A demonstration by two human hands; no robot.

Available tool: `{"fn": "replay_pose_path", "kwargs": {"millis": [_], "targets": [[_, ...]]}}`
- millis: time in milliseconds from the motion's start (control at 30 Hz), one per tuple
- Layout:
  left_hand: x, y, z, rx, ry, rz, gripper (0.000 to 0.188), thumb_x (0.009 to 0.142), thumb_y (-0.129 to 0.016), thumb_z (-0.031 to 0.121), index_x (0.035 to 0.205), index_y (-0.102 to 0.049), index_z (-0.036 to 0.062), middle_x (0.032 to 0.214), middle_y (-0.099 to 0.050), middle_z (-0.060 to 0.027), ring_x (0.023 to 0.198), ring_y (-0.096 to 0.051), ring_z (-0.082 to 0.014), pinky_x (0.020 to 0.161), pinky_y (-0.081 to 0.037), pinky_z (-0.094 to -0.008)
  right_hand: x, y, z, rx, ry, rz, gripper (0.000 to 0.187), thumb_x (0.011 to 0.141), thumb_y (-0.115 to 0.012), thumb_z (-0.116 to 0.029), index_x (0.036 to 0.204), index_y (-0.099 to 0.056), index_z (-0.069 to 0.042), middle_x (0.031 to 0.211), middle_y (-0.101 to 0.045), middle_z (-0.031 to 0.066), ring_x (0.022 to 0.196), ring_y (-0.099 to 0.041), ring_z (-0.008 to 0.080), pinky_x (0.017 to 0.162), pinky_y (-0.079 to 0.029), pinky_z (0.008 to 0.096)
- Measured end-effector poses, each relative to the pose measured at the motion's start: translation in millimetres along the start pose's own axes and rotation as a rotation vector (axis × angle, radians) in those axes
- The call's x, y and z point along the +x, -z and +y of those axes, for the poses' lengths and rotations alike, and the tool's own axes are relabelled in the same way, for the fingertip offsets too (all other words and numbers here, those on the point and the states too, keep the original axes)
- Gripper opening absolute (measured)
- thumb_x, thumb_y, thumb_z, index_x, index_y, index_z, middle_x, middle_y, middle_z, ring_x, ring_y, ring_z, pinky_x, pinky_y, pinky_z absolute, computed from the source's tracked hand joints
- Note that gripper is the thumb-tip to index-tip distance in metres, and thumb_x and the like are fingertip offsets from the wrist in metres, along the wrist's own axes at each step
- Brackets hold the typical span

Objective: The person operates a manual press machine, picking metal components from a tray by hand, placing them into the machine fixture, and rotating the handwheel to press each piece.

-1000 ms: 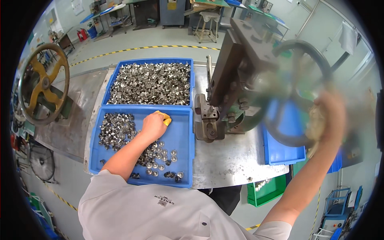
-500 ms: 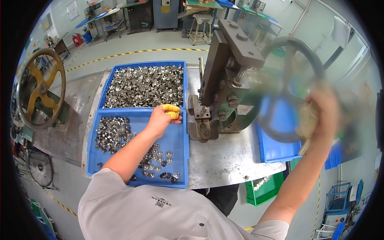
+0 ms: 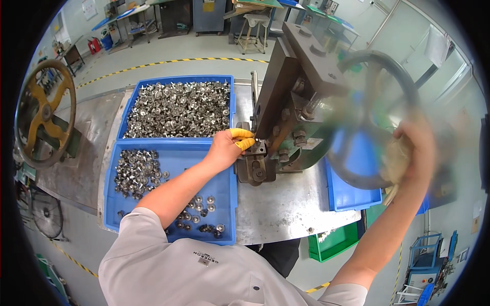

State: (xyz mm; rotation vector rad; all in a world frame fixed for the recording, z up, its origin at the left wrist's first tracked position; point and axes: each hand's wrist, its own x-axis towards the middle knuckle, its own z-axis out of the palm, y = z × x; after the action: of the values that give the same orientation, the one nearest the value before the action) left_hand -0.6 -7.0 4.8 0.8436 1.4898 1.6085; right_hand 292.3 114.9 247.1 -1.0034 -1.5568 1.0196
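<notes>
My left hand, with yellow covers on thumb and finger, pinches at the small metal die block of a hand press. A small metal part is between those fingertips, mostly hidden by them. On the right, my right hand grips the rim of the press's handwheel, where a pale wrapping sits under the palm; this area is somewhat blurred. Beneath my left forearm is a blue tray with loose round metal parts with stems. Behind it, another blue tray is heaped with similar parts.
A metal-topped bench carries the press and trays. To the right of the press sits another blue tray; a green bin with pale pieces is lower down. A second handwheel stands at far left. A stool is behind.
My left hand has moved right, from above the trays' shared edge to the press's die block, with the small metal part. My right hand stays on the handwheel. The view has shifted slightly.
</notes>
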Motion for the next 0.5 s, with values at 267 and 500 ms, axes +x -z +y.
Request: {"fn": "replay_pose_path", "kwargs": {"millis": [267, 500], "targets": [[9, -4, -15, 0.271, -0.249, -0.001, 0.009, 0.08, -0.068, 0.002, 0.088, -0.064, -0.0005, 0.07, -0.06, -0.0006, 0.054, -0.05, -0.0066, 0.049, -0.041, -0.0191, 21, 11, -3, -0.084, -0.009, -0.075, 0.041, 0.076, -0.062, -0.015, 0.112, -0.055, 0.004, 0.069, -0.052, 0.0052, 0.066, -0.052, 0.0135, 0.058, -0.04, 0.0215], [5, -2, -3, 0.261, -0.272, -0.044, 0.007, 0.079, -0.068, 0.002, 0.085, -0.064, -0.0009, 0.069, -0.06, -0.0004, 0.053, -0.05, -0.0067, 0.049, -0.041, -0.0187, 27, 12, -5, -0.065, -0.019, -0.104, 0.039, 0.077, -0.063, -0.016, 0.109, -0.054, 0.004, 0.069, -0.052, 0.0054, 0.066, -0.053, 0.0137, 0.058, -0.041, 0.0218]]}}
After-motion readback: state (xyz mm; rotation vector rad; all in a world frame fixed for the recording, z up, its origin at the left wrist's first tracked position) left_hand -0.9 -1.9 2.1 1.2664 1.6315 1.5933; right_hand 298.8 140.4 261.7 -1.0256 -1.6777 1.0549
